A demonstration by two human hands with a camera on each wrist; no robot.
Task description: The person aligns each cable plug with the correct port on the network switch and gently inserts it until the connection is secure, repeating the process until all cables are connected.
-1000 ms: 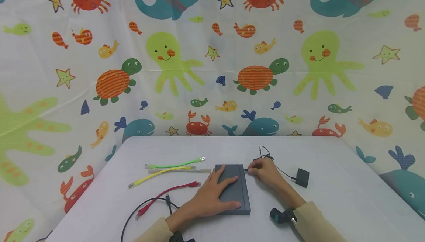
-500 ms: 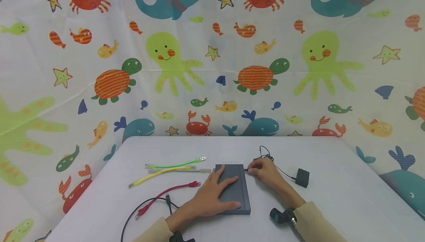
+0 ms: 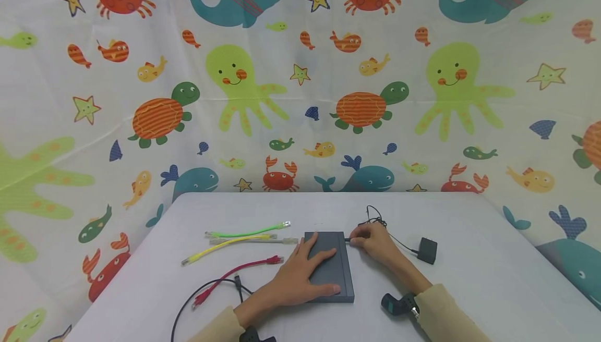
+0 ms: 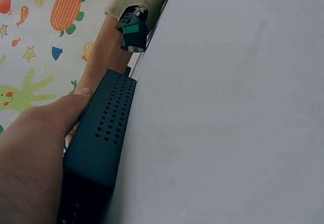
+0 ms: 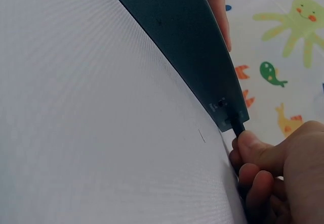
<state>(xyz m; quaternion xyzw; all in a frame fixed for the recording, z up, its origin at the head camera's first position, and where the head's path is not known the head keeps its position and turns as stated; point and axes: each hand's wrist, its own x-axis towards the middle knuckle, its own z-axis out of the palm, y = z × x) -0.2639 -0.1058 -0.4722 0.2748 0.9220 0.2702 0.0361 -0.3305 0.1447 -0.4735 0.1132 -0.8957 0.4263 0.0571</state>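
Note:
A flat dark grey network switch (image 3: 327,269) lies on the table in front of me. My left hand (image 3: 296,278) rests on its top with the fingers spread. In the left wrist view the thumb side of that hand (image 4: 38,148) lies along the vented box. At the far right corner my right hand (image 3: 374,241) pinches a small black power plug (image 3: 348,240) between thumb and finger. The right wrist view has the plug (image 5: 237,127) going into the side of the switch, beside a small round hole. The curled fingers hide the rest of the plug.
A thin black cord (image 3: 375,221) is bunched behind my right hand and runs to a black power adapter (image 3: 427,251). Left of the switch lie green (image 3: 249,231), yellow (image 3: 225,247), grey (image 3: 281,241) and red (image 3: 239,269) network cables, plus a black cable (image 3: 188,300).

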